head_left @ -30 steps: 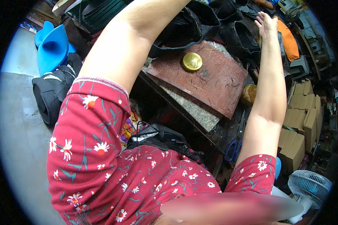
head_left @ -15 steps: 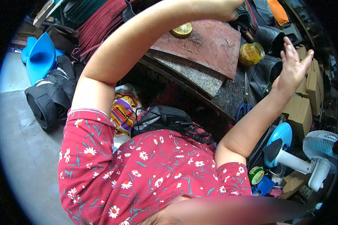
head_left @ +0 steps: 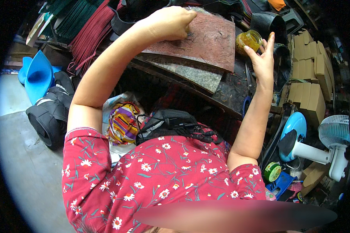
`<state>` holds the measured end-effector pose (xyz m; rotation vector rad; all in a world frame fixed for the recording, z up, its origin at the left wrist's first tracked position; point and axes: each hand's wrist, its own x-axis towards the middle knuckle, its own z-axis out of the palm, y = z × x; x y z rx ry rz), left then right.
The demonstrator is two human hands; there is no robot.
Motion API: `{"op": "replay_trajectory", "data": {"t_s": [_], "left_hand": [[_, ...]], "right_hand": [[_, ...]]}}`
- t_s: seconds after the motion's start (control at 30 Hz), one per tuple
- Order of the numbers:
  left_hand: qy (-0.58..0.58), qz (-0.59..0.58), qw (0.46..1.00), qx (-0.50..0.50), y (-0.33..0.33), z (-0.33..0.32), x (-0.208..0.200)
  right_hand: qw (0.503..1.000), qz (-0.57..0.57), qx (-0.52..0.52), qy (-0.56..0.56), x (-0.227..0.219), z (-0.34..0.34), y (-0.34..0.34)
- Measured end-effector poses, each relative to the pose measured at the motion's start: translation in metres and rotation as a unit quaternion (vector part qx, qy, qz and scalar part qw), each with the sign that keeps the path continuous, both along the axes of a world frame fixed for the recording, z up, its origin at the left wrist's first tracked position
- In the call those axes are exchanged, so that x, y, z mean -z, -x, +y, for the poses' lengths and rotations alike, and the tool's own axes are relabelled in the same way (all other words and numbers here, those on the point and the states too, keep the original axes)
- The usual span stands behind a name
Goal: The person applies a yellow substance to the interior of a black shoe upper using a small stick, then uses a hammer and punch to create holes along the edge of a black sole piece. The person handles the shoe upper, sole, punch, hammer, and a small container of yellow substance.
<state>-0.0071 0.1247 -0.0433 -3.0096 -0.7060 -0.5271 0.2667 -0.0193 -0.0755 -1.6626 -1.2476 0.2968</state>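
My left hand (head_left: 172,24) is curled down over the reddish board (head_left: 214,37), its fingers closed at the spot where a yellow-smeared jar lid lay; only a sliver of yellow shows beside the fingertips. Over on the right, my right hand (head_left: 263,62) is open beside a glass jar (head_left: 243,40) with yellow paste in it. The thumb reaches the jar's side while the index finger points up past it. The jar has no lid on and leans with its mouth to the upper right. Below my right hand lie scissors with blue handles (head_left: 246,104).
A grey speckled slab (head_left: 200,73) sits under the board. Dark red strips (head_left: 90,37), black sandals (head_left: 46,120) and blue foam pieces (head_left: 39,73) are at left. Small cardboard boxes (head_left: 309,97), a white fan (head_left: 334,132) and a blue stool (head_left: 282,182) stand at right.
My left hand has come back from the upper right onto the board and now covers the lid. My right hand has moved left to the jar, and the view has shifted a little.
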Motion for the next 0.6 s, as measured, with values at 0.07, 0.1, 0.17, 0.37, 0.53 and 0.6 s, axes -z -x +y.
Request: {"op": "replay_trajectory", "data": {"t_s": [0.07, 0.1, 0.17, 0.37, 0.53, 0.6], "left_hand": [[0.032, -0.058, 0.998, 0.021, -0.009, -0.009, -0.002], [0.041, -0.087, 0.995, 0.031, -0.016, -0.015, -0.003], [0.048, -0.158, 0.985, 0.044, -0.029, -0.028, -0.004], [0.185, -0.249, 0.951, 0.0, -0.024, -0.049, -0.019], [0.44, -0.36, 0.823, -0.001, -0.002, -0.055, -0.025], [0.457, -0.406, 0.791, 0.037, 0.0, -0.061, -0.02]], "right_hand": [[0.999, 0.01, -0.04, -0.003, 0.003, 0.006, -0.005], [0.999, -0.041, -0.012, 0.003, 0.004, 0.009, -0.006], [0.999, -0.041, 0.003, 0.001, 0.005, 0.013, -0.005], [0.994, -0.06, 0.052, -0.077, -0.026, -0.01, 0.023], [0.991, -0.016, -0.107, -0.078, -0.043, -0.028, 0.077], [0.991, -0.031, -0.121, -0.036, -0.035, -0.026, 0.095]]}}
